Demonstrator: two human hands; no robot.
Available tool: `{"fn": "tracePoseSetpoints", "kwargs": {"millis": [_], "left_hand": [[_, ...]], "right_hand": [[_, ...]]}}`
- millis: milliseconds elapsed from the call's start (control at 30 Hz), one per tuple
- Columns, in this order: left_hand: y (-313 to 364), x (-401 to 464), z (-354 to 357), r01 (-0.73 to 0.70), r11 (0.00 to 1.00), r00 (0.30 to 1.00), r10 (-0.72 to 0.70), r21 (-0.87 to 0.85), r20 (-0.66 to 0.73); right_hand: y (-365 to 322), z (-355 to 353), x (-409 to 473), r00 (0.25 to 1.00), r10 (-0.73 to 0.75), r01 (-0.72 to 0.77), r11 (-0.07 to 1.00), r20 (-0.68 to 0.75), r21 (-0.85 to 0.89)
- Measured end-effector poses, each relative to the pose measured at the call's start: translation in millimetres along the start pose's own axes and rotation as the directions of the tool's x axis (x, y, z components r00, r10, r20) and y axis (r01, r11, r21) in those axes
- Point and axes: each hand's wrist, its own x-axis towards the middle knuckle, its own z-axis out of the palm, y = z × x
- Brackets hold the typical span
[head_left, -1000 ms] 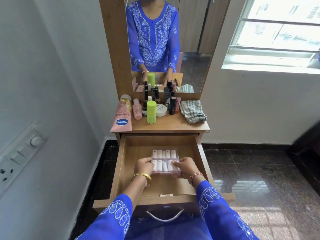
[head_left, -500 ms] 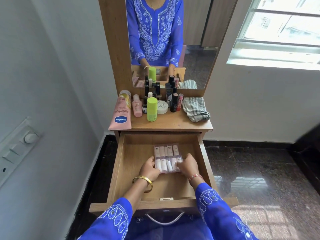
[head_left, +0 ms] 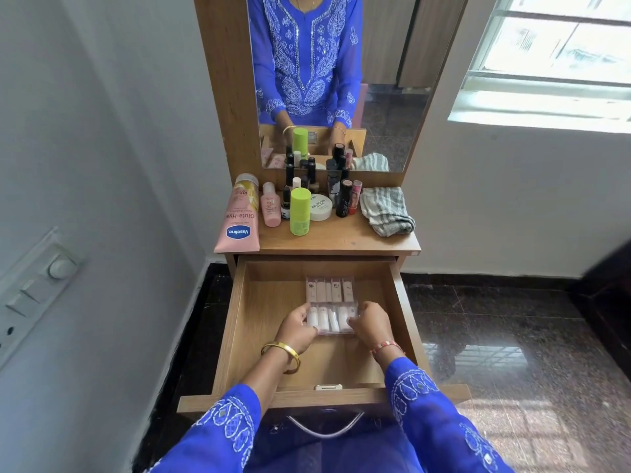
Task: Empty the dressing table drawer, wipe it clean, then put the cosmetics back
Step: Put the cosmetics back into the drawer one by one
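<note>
both hands on clear case

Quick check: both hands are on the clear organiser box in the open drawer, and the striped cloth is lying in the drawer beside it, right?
Not quite. The striped cloth lies on the tabletop, right of the cosmetics, not in the drawer. The head view shows it. The rest holds: left hand and right hand both hold the clear organiser box in the open drawer.

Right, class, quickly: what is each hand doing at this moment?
Left hand: fingers curled on the left edge of the clear cosmetics case in the drawer.
Right hand: holds the case's right edge.
</note>
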Motion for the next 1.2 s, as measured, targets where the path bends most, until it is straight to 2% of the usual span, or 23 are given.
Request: {"fn": "tracePoseSetpoints", "kwargs": {"millis": [167, 267, 367, 467, 533, 600, 733, 833, 1000, 1067, 1200], "left_hand": [[-1, 2, 0, 0.007, 1.0, 0.998, -0.006, 0.015, -0.064], [3, -1, -1, -0.041, 0.998, 0.986, 0.034, -0.039, -0.163], [14, -3, -7, -0.133, 0.988, 0.953, 0.108, -0.072, -0.284], [37, -1, -20, -0.239, 0.966, 0.913, 0.191, -0.094, -0.361], [58, 1, -31, -0.287, 0.953, 0.882, 0.221, -0.101, -0.416], [77, 4, -43, -0.315, 0.943, 0.855, 0.234, -0.105, -0.463], [102, 8, -60, -0.341, 0.929, 0.846, 0.239, -0.141, -0.476], [105, 9, -64, -0.319, 0.929, 0.863, 0.203, -0.187, -0.462], [93, 14, -61, -0.239, 0.914, 0.902, 0.083, -0.329, -0.424], [88, 14, -57, -0.218, 0.879, 0.911, 0.028, -0.424, -0.411], [84, 4, -51, -0.179, 0.78, 0.935, -0.055, -0.6, -0.351]], "right_hand": [[-3, -3, -4, 0.999, -0.037, 0.036, 0.999, -0.03, -0.033], [-10, -6, -13, 0.977, -0.142, 0.143, 0.99, -0.161, -0.006], [-33, -13, -22, 0.895, -0.343, 0.367, 0.929, -0.283, 0.034], [-76, -28, -22, 0.776, -0.529, 0.563, 0.826, -0.342, -0.001], [-111, -40, -17, 0.688, -0.625, 0.647, 0.759, -0.368, -0.08], [-142, -50, -9, 0.641, -0.686, 0.677, 0.716, -0.344, -0.169], [-174, -57, 10, 0.679, -0.713, 0.639, 0.692, -0.178, -0.336], [-172, -54, 15, 0.7, -0.708, 0.64, 0.679, -0.09, -0.359], [-161, -53, 14, 0.671, -0.716, 0.684, 0.698, -0.191, -0.212], [-155, -55, 11, 0.658, -0.721, 0.701, 0.692, -0.22, -0.17], [-138, -60, -9, 0.66, -0.682, 0.727, 0.685, -0.316, 0.04]]}}
